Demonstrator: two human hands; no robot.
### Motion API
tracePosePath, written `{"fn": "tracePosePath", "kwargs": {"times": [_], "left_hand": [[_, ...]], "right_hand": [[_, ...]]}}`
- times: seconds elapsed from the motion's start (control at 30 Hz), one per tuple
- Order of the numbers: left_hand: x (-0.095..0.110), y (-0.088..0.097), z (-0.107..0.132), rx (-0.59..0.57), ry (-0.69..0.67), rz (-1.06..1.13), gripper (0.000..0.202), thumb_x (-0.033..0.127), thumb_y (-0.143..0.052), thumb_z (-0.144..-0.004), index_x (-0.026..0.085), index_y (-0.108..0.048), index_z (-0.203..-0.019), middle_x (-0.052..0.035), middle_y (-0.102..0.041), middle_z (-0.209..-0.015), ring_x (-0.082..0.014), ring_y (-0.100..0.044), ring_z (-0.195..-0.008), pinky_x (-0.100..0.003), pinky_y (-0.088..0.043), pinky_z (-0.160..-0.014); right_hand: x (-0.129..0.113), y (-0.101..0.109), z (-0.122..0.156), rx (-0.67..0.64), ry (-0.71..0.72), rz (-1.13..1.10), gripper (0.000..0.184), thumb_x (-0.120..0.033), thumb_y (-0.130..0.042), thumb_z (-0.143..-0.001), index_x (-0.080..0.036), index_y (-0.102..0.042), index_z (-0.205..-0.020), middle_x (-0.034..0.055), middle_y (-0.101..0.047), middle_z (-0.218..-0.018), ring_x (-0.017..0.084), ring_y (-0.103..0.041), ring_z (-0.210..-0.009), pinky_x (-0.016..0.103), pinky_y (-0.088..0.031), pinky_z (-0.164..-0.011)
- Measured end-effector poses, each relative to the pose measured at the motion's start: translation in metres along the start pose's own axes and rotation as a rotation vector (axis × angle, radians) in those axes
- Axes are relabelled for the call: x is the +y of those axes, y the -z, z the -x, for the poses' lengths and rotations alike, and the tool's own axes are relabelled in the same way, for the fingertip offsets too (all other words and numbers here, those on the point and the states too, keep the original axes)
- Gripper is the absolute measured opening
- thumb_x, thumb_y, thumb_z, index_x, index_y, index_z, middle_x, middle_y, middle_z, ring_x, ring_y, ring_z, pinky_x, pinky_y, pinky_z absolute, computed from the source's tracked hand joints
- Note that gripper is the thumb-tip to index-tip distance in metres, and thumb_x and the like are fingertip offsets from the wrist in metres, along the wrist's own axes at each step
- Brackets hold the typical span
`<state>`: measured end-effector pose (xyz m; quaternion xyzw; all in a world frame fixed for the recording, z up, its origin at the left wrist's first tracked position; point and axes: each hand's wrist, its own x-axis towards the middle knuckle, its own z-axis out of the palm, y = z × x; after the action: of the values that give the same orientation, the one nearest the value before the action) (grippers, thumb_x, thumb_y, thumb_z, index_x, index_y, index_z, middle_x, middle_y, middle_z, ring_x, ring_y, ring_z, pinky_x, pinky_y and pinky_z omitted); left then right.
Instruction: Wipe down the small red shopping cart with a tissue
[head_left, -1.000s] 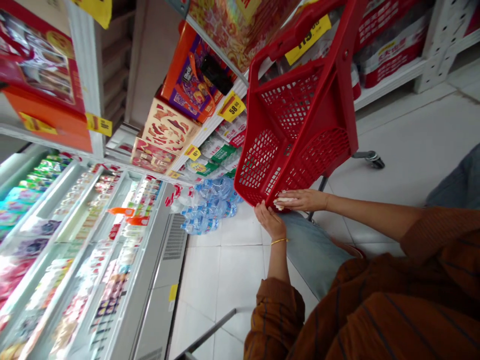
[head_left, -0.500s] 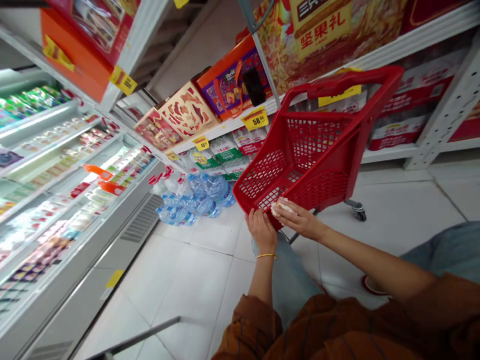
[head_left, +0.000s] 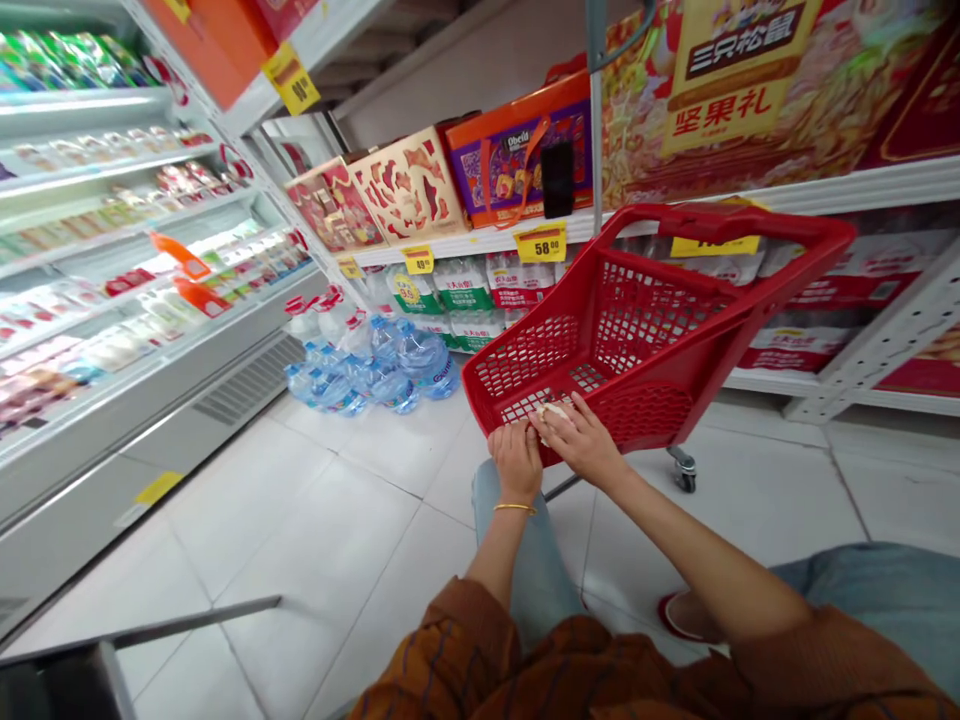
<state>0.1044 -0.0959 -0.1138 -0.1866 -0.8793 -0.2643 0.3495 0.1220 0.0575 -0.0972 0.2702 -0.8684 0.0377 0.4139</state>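
A red plastic shopping cart (head_left: 652, 400) stands before me, its basket side turned toward my knees. My left hand (head_left: 516, 455), with a gold bracelet at the wrist, has its fingers curled over the basket's near corner rim. Just right of it, my right hand (head_left: 581, 440) holds a crumpled whitish cloth (head_left: 553, 412) against the same rim. The fingertips of both hands are close together. Part of the cloth is hidden under the right fingers.
Blue-tinted water bottles (head_left: 375, 365) stand on the floor by a refrigerated display (head_left: 247, 385) at left. Behind the cart, a white shelf (head_left: 480, 243) carries gift boxes (head_left: 517, 160). A dark phone-like object (head_left: 557, 180) hangs there. A metal bar (head_left: 202, 618) crosses the lower left.
The view has tilted, so the shelves and cart sit differently in it. My right hand has moved along the rim toward my left hand, still with the cloth.
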Motion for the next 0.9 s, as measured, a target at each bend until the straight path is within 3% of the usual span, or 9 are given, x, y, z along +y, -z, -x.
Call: {"fn": "tracePosePath", "kwargs": {"times": [0.43, 0.63, 0.9], "left_hand": [[0.006, -0.004, -0.003, 0.067, 0.045, 0.028, 0.023, 0.036, -0.047, -0.094, 0.019, -0.062, -0.087, -0.0058, -0.066, -0.077, -0.0207, -0.055, -0.077, -0.036, -0.035, -0.076], [0.007, -0.003, -0.004, 0.068, 0.056, 0.036, 0.024, 0.036, -0.047, -0.094, 0.019, -0.061, -0.086, -0.0053, -0.065, -0.075, -0.0207, -0.054, -0.076, -0.036, -0.035, -0.077], [0.000, 0.002, -0.004, 0.056, 0.045, 0.060, 0.023, 0.035, -0.047, -0.093, 0.019, -0.062, -0.086, -0.0051, -0.064, -0.075, -0.0205, -0.054, -0.076, -0.036, -0.034, -0.076]], "right_hand": [[0.020, 0.013, 0.005, -0.071, -0.054, 0.065, 0.039, -0.017, -0.050, -0.091, -0.019, -0.055, -0.130, 0.0074, -0.063, -0.123, 0.024, -0.051, -0.118, 0.048, -0.031, -0.113], [0.032, 0.024, 0.004, -0.126, -0.113, 0.101, 0.039, -0.013, -0.048, -0.090, -0.016, -0.055, -0.129, 0.0093, -0.058, -0.131, 0.027, -0.043, -0.128, 0.050, -0.029, -0.113], [0.027, 0.033, -0.011, -0.258, -0.161, 0.068, 0.037, -0.008, -0.046, -0.087, -0.013, -0.059, -0.121, 0.0130, -0.062, -0.114, 0.025, -0.051, -0.109, 0.045, -0.035, -0.107]]}}
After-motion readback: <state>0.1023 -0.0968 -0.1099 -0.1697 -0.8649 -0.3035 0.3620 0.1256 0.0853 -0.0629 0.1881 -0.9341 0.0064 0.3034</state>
